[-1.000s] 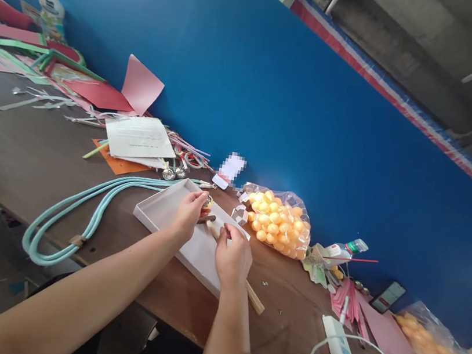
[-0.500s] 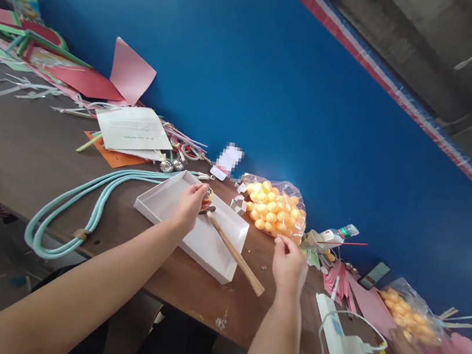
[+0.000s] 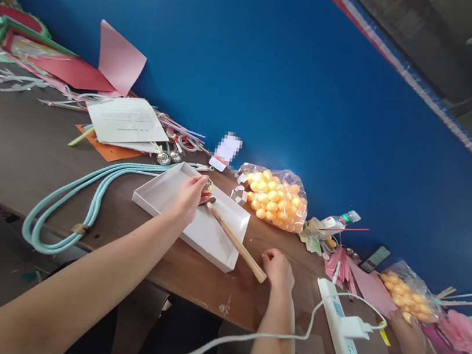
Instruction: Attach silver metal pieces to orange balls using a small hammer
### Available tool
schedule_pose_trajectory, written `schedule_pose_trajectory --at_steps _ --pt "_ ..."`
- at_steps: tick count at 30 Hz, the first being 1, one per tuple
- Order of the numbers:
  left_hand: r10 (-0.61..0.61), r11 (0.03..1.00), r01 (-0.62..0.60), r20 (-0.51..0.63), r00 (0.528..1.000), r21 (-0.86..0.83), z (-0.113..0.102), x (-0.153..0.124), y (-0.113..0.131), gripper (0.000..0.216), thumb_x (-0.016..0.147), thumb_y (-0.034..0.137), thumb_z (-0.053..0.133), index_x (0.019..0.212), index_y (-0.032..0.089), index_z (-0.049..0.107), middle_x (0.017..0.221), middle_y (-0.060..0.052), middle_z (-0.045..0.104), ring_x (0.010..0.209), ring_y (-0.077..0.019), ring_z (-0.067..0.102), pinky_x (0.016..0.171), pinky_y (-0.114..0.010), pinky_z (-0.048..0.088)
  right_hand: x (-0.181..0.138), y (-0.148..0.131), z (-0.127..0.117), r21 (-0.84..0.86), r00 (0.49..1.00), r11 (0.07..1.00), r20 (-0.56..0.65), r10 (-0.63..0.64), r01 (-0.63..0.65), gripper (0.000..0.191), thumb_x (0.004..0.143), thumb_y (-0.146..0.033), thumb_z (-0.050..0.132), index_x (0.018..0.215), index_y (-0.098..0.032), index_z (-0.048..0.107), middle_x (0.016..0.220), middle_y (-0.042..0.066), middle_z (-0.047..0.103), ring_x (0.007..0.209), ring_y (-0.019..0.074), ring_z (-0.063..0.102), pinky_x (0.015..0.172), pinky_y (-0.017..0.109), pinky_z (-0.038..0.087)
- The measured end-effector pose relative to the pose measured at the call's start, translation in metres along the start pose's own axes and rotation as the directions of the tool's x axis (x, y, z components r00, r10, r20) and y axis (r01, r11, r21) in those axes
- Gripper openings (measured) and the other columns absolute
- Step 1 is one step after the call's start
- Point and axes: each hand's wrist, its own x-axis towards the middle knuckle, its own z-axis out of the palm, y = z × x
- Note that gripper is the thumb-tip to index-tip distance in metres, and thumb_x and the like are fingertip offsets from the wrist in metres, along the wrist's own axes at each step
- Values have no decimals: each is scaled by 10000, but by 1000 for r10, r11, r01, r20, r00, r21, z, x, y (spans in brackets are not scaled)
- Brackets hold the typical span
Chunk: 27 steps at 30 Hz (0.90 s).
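Note:
My left hand is closed over the white shallow box, gripping a small shiny round bell between its fingertips. Under those fingers lies the dark end of a wooden-handled tool, probably a hammer; its wooden handle slants across the box and past its right wall. My right hand is above the table just right of the handle's free end, apart from it. Its fingers are curled and pressed together, and whatever they may hold is hidden. A loop of light blue cord lies left of the box.
Behind the box sits a clear bag of orange balls. A power strip with a white cable lies right of my right arm. Farther right is another person's hand by a second bag. Papers and bells lie left.
My right hand has moved down and left, away from the bag of orange balls and closer to the wooden handle's end. My left hand keeps its grip over the box.

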Motion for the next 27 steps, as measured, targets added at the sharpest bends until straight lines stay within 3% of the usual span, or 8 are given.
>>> schedule_pose_trajectory --at_steps 7,13,20,22,24,27 --pt "1 1000 -1 12 1000 2 -1 2 -2 248 715 346 650 883 167 611 756 -9 588 566 -87 596 542 -200 459 2 -1 4 -18 1000 1000 -2 -5 5 221 857 -318 454 889 -262 665 983 72 673 897 226 639 678 312 440" --pt "-6 1000 6 24 1000 2 -1 3 -4 254 695 345 663 867 164 620 710 4 574 541 -78 578 545 -197 460 0 2 7 69 999 997 -42 -14 17 235 858 -291 457 991 -259 648 1044 58 673 941 229 632 693 305 432" --pt "-17 1000 17 23 1000 6 -1 1 -3 290 669 351 686 883 164 629 728 -5 582 553 -91 588 521 -200 449 0 3 9 272 970 960 -242 0 68 292 888 -310 409 1056 -217 630 1055 71 689 965 195 642 783 275 459" --pt "-20 1000 19 24 1000 8 0 2 -3 289 673 349 685 887 163 631 737 -4 580 545 -84 582 520 -198 448 1 0 7 459 953 881 -302 30 118 306 878 -323 424 1053 -171 623 987 100 705 839 186 676 737 267 489" --pt "-27 999 27 17 999 22 0 2 -4 290 676 350 684 891 162 632 752 -4 581 539 -80 578 523 -198 447 -2 -7 2 668 940 718 -336 56 196 315 847 -364 484 1022 -144 625 913 109 716 669 180 679 656 277 515" --pt "-35 999 34 21 999 41 0 2 -4 307 677 361 687 901 159 631 770 -6 583 547 -79 583 552 -206 456 -16 -27 -13 788 917 529 -396 41 316 351 794 -440 588 994 -156 633 865 78 720 556 159 654 623 293 522"
